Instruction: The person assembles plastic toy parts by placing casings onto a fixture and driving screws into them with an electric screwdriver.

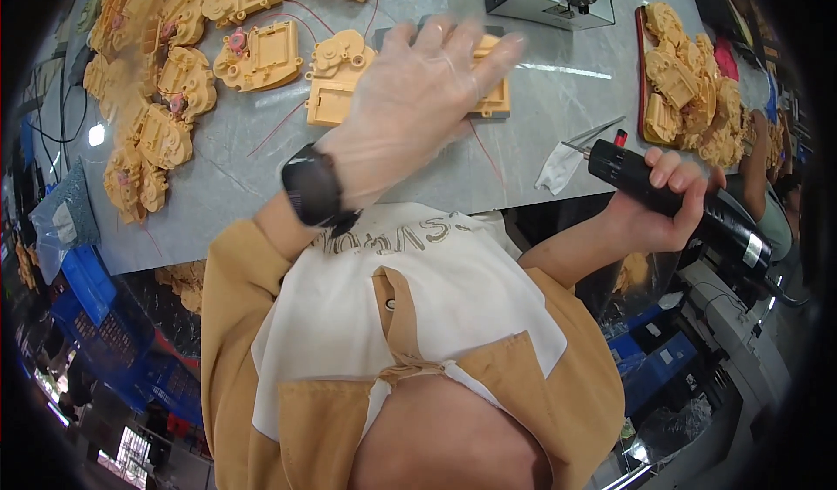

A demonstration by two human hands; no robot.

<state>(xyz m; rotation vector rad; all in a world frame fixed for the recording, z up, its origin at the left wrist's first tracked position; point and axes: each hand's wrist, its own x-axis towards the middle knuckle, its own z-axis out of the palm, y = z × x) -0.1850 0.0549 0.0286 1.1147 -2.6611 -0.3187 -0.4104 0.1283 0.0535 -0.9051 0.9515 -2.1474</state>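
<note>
The left hand (423, 76), fingers spread, is over a yellow casing (497, 102) — probably positioning; the right hand (667, 195) grips a power screwdriver (623, 169), whose tip likely needs bringing leftward.

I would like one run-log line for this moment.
left hand: blurred, over yellow housings; right hand: holding black power screwdriver; nearby: metal machine, piled housings

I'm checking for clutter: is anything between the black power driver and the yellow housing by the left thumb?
Nothing visible stands between the black power driver in the right hand and the exposed side of the yellow housing; the left hand covers part of it. A white item lies by the driver's tip, off that line.
</note>
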